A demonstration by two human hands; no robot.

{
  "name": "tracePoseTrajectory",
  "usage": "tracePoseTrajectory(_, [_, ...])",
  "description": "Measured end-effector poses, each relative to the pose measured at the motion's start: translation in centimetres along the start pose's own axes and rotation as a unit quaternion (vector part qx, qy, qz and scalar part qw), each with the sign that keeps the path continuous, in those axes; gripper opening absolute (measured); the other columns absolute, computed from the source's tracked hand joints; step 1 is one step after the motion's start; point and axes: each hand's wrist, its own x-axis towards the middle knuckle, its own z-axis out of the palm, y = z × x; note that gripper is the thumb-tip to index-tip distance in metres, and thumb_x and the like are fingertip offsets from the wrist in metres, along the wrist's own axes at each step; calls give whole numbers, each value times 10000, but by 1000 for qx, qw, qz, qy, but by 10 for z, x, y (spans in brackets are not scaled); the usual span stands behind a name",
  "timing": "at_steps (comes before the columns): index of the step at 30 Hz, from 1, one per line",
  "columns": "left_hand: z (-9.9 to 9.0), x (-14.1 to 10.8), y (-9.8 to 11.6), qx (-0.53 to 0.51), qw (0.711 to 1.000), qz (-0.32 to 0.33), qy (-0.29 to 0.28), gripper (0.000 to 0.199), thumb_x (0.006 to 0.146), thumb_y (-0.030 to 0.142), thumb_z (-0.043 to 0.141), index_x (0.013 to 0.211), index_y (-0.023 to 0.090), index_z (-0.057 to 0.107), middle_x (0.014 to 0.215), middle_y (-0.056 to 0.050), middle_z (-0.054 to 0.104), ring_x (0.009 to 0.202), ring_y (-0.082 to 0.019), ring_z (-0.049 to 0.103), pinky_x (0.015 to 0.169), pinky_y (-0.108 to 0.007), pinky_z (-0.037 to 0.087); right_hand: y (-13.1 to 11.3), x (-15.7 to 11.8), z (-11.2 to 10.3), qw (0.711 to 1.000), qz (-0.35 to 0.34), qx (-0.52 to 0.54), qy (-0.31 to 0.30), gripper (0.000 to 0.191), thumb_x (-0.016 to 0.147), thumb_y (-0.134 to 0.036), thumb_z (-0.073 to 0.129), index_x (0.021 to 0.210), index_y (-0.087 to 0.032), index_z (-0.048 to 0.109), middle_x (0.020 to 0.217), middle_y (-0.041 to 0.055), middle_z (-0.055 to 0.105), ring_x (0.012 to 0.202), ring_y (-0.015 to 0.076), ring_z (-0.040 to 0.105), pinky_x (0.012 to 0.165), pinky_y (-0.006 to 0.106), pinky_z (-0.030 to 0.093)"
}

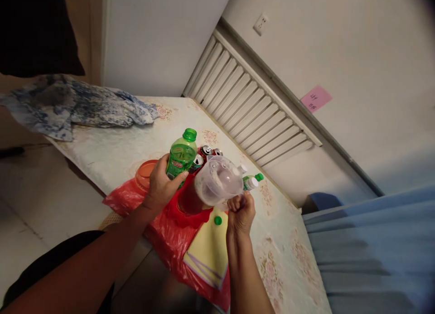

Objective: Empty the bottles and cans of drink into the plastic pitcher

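Over the floral-covered table (272,223), the L hand (162,180) is gripping an uncapped green soda btl (180,157), fingers & thumb closing round its lower half; liquid is showing inside. The R hand (242,210) is curling its fingers at the handle side of a clear plastic pitcher (217,180), which is holding reddish-brown liquid w/ pale foam. The btl is standing just L of the pitcher, its open mouth pointing up. Opened drink cans (206,150) are sitting behind the two, & capped btls (251,183), w/ white & green tops, are showing beyond the R hand. An orange lid (144,173) is lying nr the L hand. Below, a red plastic bag (163,232) is spreading over the table edge w/ a folded yellow cloth (207,255) lying on it; a green cap (218,220) is resting on the cloth. A blue-&-white patterned cloth (102,105) is lying crumpled at the table's far L, & a white radiator (251,101) is running along the wall.
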Motion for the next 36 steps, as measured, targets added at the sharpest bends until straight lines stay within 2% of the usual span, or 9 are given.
tracePoseTrajectory(7, [0, 0, 0, 8, 1000, -7, 4, 495, 731, 366, 698, 1167, 161, 584, 1003, -59, 650, 948, -255, 624, 886, -393, 505, 28, -5, -5, 1000, 3, -28, -7, 480, 828, -520, 552, 556, -243, 270, 419, -119, 254, 372, 69, 217, 436, 236, 268])
tracePoseTrajectory(10, [1, 0, -1, 5, 1000, -6, 1, 497, 728, 381, 696, 1161, 165, 584, 1004, -57, 647, 938, -249, 621, 876, -385, 510, 24, -4, -18, 998, -13, -59, -20, 441, 862, -584, 502, 612, -229, 433, 496, -74, 435, 453, 100, 418, 535, 259, 398])
tracePoseTrajectory(13, [0, 1, -1, 16, 1000, -4, -3, 495, 727, 400, 687, 1153, 169, 585, 1012, -50, 645, 917, -237, 615, 854, -368, 513, 22, -2, -45, 988, -37, -146, 29, 460, 876, -623, 451, 904, -194, 615, 758, 5, 638, 685, 157, 599, 671, 295, 478])
tracePoseTrajectory(16, [-3, 0, 0, 39, 999, -8, 1, 502, 724, 417, 681, 1147, 164, 586, 982, -35, 646, 879, -221, 611, 835, -355, 511, 33, -5, -78, 938, -21, -337, 75, 416, 737, -526, 645, 970, -182, 639, 787, 4, 637, 698, 174, 590, 688, 304, 483])
tracePoseTrajectory(19, [-7, -6, 0, 56, 998, -15, 7, 491, 716, 444, 684, 1110, 164, 599, 940, -23, 640, 852, -217, 611, 820, -352, 514, 57, -16, -101, 869, 1, -495, 13, 472, 650, -385, 716, 1067, -169, 672, 848, 33, 646, 680, 188, 583, 681, 317, 490])
tracePoseTrajectory(22, [-15, -22, 3, 61, 998, -30, 13, 513, 713, 457, 698, 1131, 175, 598, 960, -28, 644, 870, -232, 621, 822, -365, 524, 78, -28, -108, 825, -24, -564, -38, 486, 679, -306, 698, 1142, -161, 682, 1010, 101, 655, 807, 219, 620, 778, 337, 501])
tracePoseTrajectory(25, [-24, -46, 14, 59, 997, -53, -2, 576, 731, 456, 699, 1221, 180, 573, 1046, -50, 657, 935, -250, 633, 859, -386, 529, 86, -35, -106, 808, -52, -583, -68, 339, 731, -246, 616, 1042, -153, 717, 970, 110, 657, 869, 239, 621, 848, 354, 481])
tracePoseTrajectory(30, [-27, -95, 41, 17, 994, -74, -81, 624, 737, 473, 700, 1253, 154, 553, 1079, -83, 673, 977, -278, 650, 885, -420, 537, 68, -43, -107, 848, -65, -524, -52, 224, 717, -244, 587, 886, -168, 714, 847, 64, 657, 809, 221, 590, 786, 330, 462])
tracePoseTrajectory(36, [-12, -152, 60, -7, 977, -89, -195, 683, 729, 496, 689, 1302, 170, 512, 1215, -112, 663, 1114, -322, 628, 984, -475, 507, 38, -85, -130, 944, 25, -330, -4, 284, 640, -282, 663, 898, -173, 706, 637, -42, 561, 581, 147, 509, 585, 265, 445])
